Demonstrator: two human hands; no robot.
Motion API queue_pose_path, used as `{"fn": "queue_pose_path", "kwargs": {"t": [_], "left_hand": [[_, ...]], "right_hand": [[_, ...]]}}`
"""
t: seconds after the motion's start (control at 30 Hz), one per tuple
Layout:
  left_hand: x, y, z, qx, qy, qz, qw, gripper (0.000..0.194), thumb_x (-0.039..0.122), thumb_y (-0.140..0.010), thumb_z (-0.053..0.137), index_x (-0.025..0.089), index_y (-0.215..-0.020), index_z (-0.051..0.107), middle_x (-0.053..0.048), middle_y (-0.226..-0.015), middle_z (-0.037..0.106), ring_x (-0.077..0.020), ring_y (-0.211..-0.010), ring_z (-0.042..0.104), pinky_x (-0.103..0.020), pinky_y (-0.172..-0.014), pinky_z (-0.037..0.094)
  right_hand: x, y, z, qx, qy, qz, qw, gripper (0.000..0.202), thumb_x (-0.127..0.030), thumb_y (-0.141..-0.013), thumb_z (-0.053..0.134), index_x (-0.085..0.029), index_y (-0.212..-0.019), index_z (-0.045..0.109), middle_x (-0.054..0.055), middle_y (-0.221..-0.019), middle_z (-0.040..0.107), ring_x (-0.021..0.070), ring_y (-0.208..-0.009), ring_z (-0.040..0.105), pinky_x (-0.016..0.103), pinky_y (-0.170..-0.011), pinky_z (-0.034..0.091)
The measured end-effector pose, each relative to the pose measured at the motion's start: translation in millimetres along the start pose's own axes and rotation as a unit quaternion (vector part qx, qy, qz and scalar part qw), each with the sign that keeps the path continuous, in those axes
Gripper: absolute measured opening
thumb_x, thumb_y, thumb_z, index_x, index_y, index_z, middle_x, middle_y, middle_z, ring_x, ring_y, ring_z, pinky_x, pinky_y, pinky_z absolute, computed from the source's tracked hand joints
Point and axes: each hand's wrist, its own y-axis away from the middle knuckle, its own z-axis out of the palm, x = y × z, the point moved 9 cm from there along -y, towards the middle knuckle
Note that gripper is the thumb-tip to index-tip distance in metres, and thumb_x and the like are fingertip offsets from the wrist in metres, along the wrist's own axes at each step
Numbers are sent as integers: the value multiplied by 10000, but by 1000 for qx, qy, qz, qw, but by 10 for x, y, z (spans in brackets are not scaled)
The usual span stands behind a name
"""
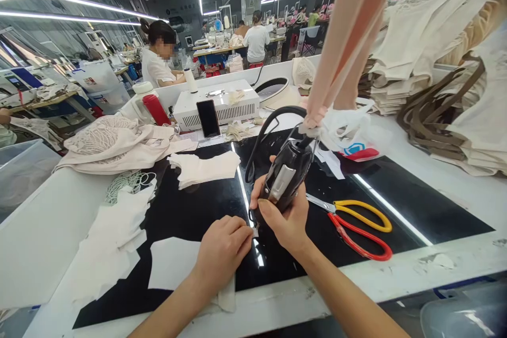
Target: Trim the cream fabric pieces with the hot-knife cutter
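Note:
My right hand (285, 217) is wrapped round a black handheld power tool (285, 177) with a silver plate, its cable rising behind it. The tool's lower end is near the fingertips of my left hand (225, 247). Those fingers are bent and pressed down on a small bit of pale fabric; most of that piece is hidden under the hand and wrist. A white pattern-like sheet (171, 263) lies left of the hand on the black board (186, 216). Scissors with yellow and red handles (362, 229) lie to the right of the tool.
Cream fabric pieces (208, 168) lie behind my left hand, more cut pieces (111, 245) at left. A phone (208, 119) leans against a white box (233, 103). Fabric stacks (428, 47) stand at right. Peach strips (344, 31) hang above the tool. People sit further back.

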Motion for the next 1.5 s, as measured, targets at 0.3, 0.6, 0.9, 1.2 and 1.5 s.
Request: {"fn": "queue_pose_path", "kwargs": {"t": [0.3, 0.6, 0.9, 1.2, 1.5], "left_hand": [[35, 32, 51, -5, 7, 18, 1000, 220, 188, -1137, 519, 206, -990, 682, -13, -912, 734, -198, -803, 652, -346, -704, 482], [65, 15, 77, -4, 7, 27, 1000, 239, 189, -1144, 502, 202, -1009, 699, -16, -916, 737, -198, -796, 656, -351, -693, 477], [90, 10, 77, -3, 5, 41, 999, 253, 183, -1147, 492, 195, -1019, 710, -28, -918, 735, -191, -811, 678, -352, -702, 509], [126, -3, 69, -1, -1, 49, 999, 288, 191, -1162, 466, 188, -1024, 719, -32, -910, 738, -190, -801, 677, -346, -696, 503], [135, -1, 84, 2, 3, 54, 999, 304, 203, -1166, 463, 185, -992, 712, -34, -902, 734, -196, -802, 674, -349, -705, 488]], "right_hand": [[36, 16, -48, 10, 17, 2, 1000, 287, -232, -860, 769, -273, -1069, 577, -56, -822, 695, 119, -589, 639, 270, -561, 574], [-13, 4, -61, 9, 5, -10, 1000, 283, -203, -868, 783, -279, -1045, 576, -61, -819, 697, 113, -585, 647, 257, -575, 590], [-48, -2, -60, 5, 3, -16, 1000, 267, -228, -899, 786, -272, -1057, 575, -46, -829, 708, 123, -592, 664, 250, -549, 584], [-35, 25, -62, 1, 10, -4, 1000, 267, -272, -898, 800, -276, -1028, 566, -50, -792, 688, 125, -573, 637, 250, -524, 587], [-49, 57, -80, 3, 12, -4, 1000, 281, -242, -884, 800, -274, -1050, 575, -45, -827, 701, 123, -596, 662, 233, -527, 589]]}}
